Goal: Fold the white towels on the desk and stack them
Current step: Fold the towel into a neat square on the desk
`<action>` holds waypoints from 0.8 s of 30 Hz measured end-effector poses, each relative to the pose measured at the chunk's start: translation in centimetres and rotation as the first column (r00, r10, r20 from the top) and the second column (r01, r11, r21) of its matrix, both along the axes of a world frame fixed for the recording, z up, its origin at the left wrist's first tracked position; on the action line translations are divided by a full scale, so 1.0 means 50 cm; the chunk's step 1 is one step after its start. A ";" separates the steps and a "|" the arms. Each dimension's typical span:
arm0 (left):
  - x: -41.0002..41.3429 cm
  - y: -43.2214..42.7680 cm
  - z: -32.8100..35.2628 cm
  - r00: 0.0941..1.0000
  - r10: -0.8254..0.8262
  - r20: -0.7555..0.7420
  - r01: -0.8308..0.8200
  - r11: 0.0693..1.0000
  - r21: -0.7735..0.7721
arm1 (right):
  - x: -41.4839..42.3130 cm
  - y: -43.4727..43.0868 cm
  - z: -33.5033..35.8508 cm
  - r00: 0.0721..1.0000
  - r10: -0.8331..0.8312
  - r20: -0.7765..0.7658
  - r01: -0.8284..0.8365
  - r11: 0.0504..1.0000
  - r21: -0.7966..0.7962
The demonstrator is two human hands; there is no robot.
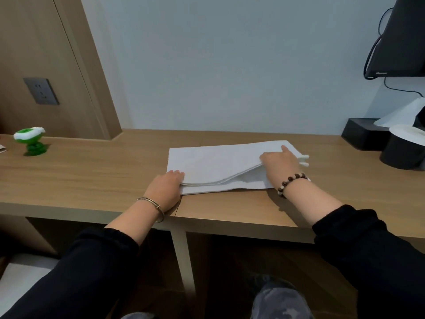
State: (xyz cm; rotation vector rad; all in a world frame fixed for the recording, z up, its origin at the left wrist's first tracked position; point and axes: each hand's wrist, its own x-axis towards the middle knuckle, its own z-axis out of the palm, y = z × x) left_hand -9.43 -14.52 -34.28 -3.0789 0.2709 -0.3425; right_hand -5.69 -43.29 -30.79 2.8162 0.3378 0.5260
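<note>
A white towel [216, 164] lies flat on the wooden desk [92, 176], folded in layers, its long side running left to right. My left hand [166, 187] grips the towel's near left corner, fingers curled over the layered edge. My right hand [280, 165] holds the upper layers at the right end, lifting them a little off the bottom layer. A small white piece [304, 160] sticks out past the towel's right end behind my right hand.
A green and white toy [31, 141] stands on the desk at far left. At far right are a black box [363, 133], a black round holder [402, 153] with white paper, and a dark screen [400, 38] on the wall. A wall socket [41, 90] is at left.
</note>
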 end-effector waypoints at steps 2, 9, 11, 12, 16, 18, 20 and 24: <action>0.001 0.003 0.000 1.000 0.002 -0.003 -0.002 1.000 0.000 | -0.012 -0.009 -0.001 0.999 -0.012 0.031 0.013 1.000 -0.007; -0.005 0.003 0.012 0.999 0.003 -0.033 -0.003 1.000 -0.002 | -0.045 -0.011 -0.057 0.986 -0.040 -0.163 0.056 0.994 0.097; -0.008 0.005 0.028 0.999 0.031 -0.007 -0.031 0.996 -0.083 | -0.041 -0.011 -0.056 0.987 -0.056 -0.154 0.069 0.994 0.083; -0.009 0.007 0.035 0.999 0.035 0.017 -0.033 0.994 -0.105 | -0.041 -0.011 -0.057 0.987 -0.058 -0.150 0.070 0.995 0.074; -0.028 0.013 0.036 0.999 -0.039 0.030 0.039 0.999 0.012 | -0.040 -0.013 -0.062 0.987 -0.069 -0.142 0.080 0.994 0.074; -0.039 0.016 0.020 0.997 -0.074 -0.030 0.077 0.991 0.113 | -0.040 -0.014 -0.062 0.989 -0.067 -0.135 0.079 0.993 0.087; -0.043 0.016 0.010 0.994 -0.063 -0.085 0.074 0.988 0.134 | -0.045 -0.015 -0.061 0.990 -0.055 -0.132 0.068 0.993 0.094; -0.036 0.012 0.008 0.992 -0.055 -0.116 0.069 0.990 0.126 | -0.048 -0.020 -0.044 0.988 -0.043 -0.148 0.053 0.997 0.064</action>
